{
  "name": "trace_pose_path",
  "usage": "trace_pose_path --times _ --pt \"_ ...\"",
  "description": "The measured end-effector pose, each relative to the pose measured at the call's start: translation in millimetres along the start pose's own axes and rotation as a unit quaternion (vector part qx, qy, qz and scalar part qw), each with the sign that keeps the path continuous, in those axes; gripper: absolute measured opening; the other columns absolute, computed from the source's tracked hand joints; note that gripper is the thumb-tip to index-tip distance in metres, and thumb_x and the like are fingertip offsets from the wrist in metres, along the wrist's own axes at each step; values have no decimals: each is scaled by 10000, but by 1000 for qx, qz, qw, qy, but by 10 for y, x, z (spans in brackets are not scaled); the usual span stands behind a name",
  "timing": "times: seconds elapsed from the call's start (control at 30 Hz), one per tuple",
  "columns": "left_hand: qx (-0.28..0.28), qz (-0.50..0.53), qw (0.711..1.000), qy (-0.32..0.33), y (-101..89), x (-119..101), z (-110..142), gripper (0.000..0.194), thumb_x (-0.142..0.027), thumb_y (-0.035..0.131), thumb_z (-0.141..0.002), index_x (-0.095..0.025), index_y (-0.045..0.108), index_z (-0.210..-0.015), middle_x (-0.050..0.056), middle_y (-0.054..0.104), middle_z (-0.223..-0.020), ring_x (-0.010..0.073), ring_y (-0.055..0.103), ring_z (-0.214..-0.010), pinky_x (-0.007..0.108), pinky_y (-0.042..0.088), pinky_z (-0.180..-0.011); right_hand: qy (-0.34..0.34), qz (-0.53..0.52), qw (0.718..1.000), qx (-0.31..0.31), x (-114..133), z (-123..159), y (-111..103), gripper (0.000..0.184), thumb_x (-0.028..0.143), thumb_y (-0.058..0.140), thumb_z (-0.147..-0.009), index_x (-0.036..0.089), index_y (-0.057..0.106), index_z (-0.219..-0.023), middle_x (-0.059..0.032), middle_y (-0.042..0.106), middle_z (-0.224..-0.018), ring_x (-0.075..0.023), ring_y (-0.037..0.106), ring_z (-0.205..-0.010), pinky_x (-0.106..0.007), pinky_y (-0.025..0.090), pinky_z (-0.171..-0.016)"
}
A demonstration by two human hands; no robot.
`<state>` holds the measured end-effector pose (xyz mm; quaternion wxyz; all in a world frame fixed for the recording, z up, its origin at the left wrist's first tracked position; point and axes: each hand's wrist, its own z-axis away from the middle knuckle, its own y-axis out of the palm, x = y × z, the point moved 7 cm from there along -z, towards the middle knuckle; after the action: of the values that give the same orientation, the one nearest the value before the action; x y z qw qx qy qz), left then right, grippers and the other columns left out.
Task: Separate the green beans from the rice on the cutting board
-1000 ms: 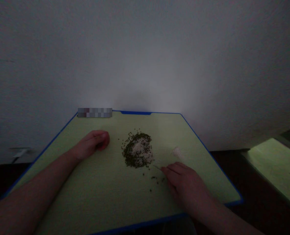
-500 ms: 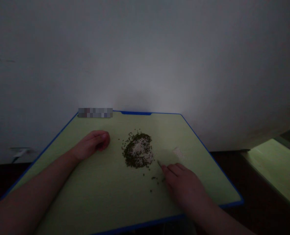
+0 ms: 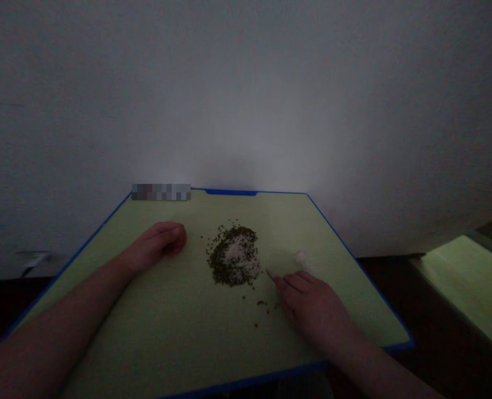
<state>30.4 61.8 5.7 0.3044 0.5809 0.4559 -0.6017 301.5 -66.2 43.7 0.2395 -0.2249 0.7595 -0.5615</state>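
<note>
Near the middle of the table lies a mixed heap of small green beans and pale rice-like grains (image 3: 235, 256). My left hand (image 3: 162, 241) rests to the left of the heap in a loose fist, apart from it; no object shows in its fingers. In a pinch, my right hand (image 3: 312, 299) holds a thin tweezers-like tool (image 3: 270, 274), its tip just right of the heap. Most of that tool is hidden by the fingers. Just beyond the right knuckles is a small patch of pale grains (image 3: 302, 259). Several stray beans (image 3: 261, 302) lie between heap and right hand.
The light table (image 3: 166, 332) has a blue rim and stands against a grey wall (image 3: 246, 100). At its far left corner is a blurred-out strip (image 3: 161, 192). A second light surface (image 3: 466, 271) is at the right, and a wall socket (image 3: 35, 259) at the left.
My right hand has shifted slightly away from me, and the tool's tip has moved a little with it. My left hand and the heap look the same.
</note>
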Motion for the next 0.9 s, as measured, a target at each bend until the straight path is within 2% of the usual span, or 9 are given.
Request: trace_pose_path --times 0.27,0.53,0.9 --pt "0 -11 1000 4 22 -55 -4 439 -529 450 -830 -173 485 -577 -7 433 -517 119 376 -485 255 293 -471 -53 -17 998 -25 25 22 -22 268 84 581 -793 78 673 -1045 -94 704 -814 -218 604 -735 -344 515 -666" --pt "6 22 1000 6 -2 6 -6 409 -472 467 -854 -170 510 -580 3 449 -530 123 390 -501 260 295 -488 -57 -32 996 -57 33 63 -121 264 69 538 -796 71 681 -1018 -96 707 -804 -217 602 -704 -348 523 -642" --pt "-3 -14 1000 2 25 -48 2 447 -527 438 -837 -176 476 -563 2 426 -519 122 383 -496 260 301 -485 -67 -80 994 -39 215 143 -153 259 83 543 -796 86 677 -1018 -86 695 -802 -214 593 -690 -347 526 -617"
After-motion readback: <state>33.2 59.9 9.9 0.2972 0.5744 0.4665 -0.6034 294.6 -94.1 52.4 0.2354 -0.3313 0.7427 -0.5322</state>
